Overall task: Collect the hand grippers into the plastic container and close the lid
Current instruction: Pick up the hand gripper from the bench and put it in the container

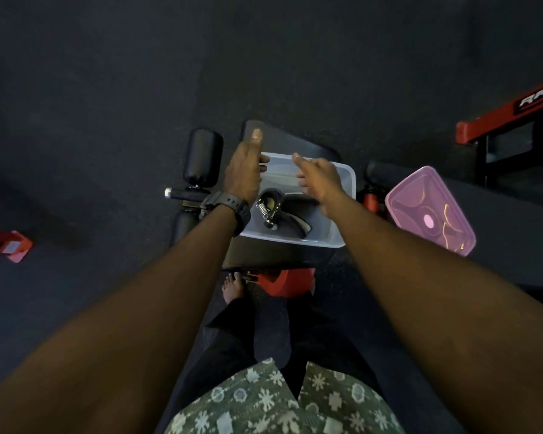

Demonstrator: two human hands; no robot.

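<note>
Left hand [244, 170]: fingers are extending forward, straight and loosely spread, holding nothing; the fingertips are reaching past the far left corner of the plastic container [342, 195], with the palm hovering over its left rim. Whether the hand is touching the rim cannot be told. A dark wristwatch [229, 208] is sitting on this wrist.

Right hand [318, 180]: fingers are lying relaxed and slightly bent, index finger pointing forward, holding nothing. The hand is hovering above the container's far half.

The container, clear and rectangular, is standing open on a dark padded bench [295, 139]. One black hand gripper [278, 211] with a coil spring is lying inside, near the left side, its handles pointing toward the person; the right wrist is covering part of it.

The lid [430, 211], translucent pink, is lying apart to the right of the container on a second dark pad, off the box.

A bare foot [232, 285] is standing on the dark floor [107, 89] below the bench. Red frame parts [495, 117] are showing at the upper right.
</note>
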